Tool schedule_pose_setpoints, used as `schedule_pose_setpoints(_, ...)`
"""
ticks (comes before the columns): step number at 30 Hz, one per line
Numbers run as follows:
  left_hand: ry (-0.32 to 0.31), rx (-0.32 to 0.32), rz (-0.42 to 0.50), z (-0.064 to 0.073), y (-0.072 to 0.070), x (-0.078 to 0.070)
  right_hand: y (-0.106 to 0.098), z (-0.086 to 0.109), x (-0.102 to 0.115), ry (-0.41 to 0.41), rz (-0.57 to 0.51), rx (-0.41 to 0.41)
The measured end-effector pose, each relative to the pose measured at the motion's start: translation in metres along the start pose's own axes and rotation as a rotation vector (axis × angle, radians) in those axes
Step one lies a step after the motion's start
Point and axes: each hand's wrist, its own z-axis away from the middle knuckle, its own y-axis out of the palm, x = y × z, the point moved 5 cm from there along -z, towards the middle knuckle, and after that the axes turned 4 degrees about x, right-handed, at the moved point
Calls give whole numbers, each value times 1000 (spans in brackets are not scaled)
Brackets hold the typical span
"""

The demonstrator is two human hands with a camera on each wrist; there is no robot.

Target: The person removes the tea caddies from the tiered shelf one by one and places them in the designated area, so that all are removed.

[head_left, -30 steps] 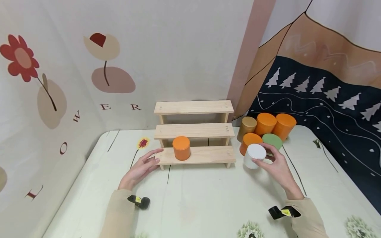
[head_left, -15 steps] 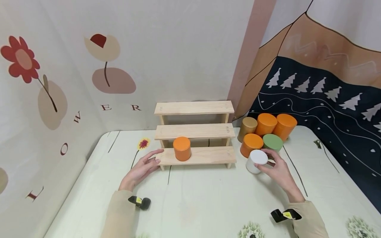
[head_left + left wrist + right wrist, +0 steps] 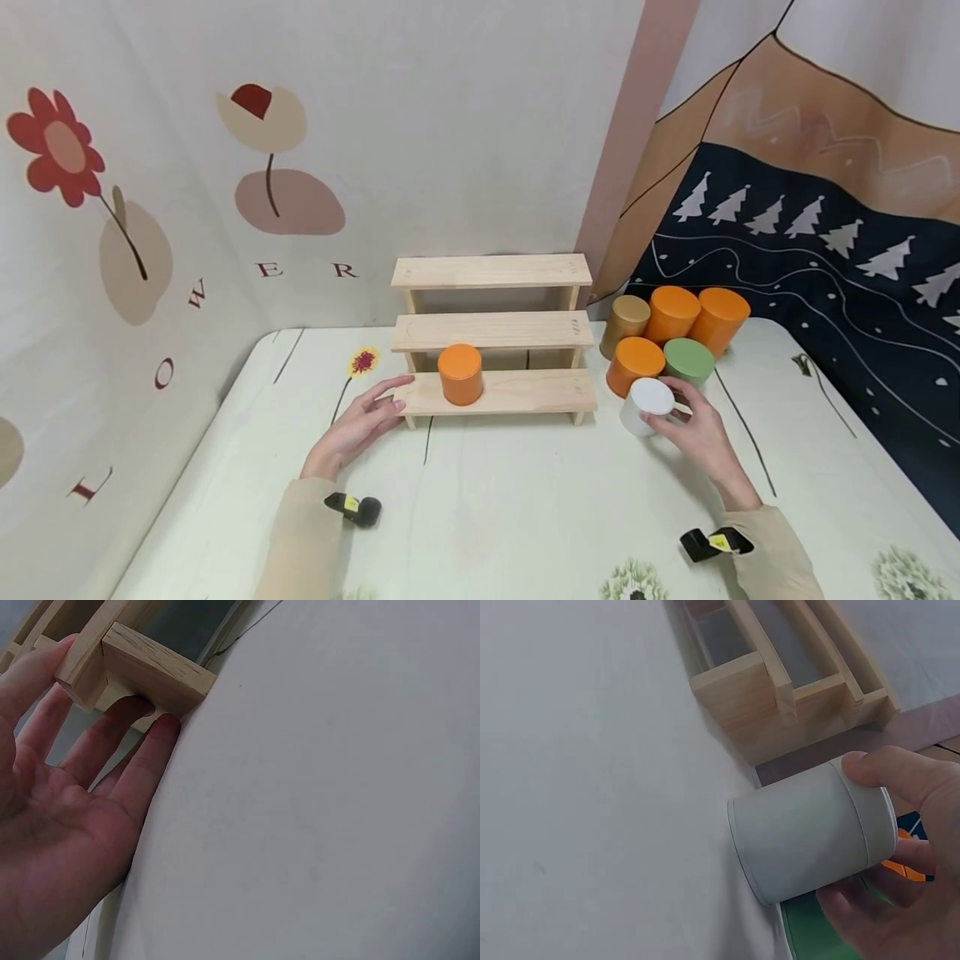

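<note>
My left hand [image 3: 352, 427] is at the left end of the three-tier wooden shelf rack [image 3: 525, 390], thumb and fingers around the end of the lowest plank. In the left wrist view the fingertips reach below that plank to its leg [image 3: 154, 664]. An orange canister [image 3: 461, 379] sits on the lowest tier, left of its middle. To the right of the rack, my right hand [image 3: 697, 425] pinches a white lidded canister [image 3: 802, 832] around its upper part. That canister is upright, its base close to the table, just in front of an orange canister [image 3: 634, 371] and a green-lidded one [image 3: 688, 358].
Behind these stand a gold canister [image 3: 624, 325] and two taller orange canisters [image 3: 672, 312], close together. A pale printed cloth [image 3: 487, 508] covers the table. Printed fabric walls [image 3: 450, 125] rise behind the rack and along both sides.
The white canister in my right hand has come slightly down and toward me, away from the other canisters. My left hand stays at the rack's end.
</note>
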Motion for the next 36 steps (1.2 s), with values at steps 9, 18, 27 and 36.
schedule_pose_setpoints(9, 6, -4, 10, 0, 1, -1, -8, 0, 15, 16, 75, -43)
schedule_pose_setpoints(18, -5, -9, 28, 0, 1, -1, -5, -6, 34, -6, 22, -80)
schedule_pose_setpoints(27, -11, -12, 42, 0, 0, 1, 15, -19, 52, -119, -34, -54)
schedule_pose_setpoints(36, 12, 4, 34, 0, 0, 0, 44, -32, 70, -159, -58, 4)
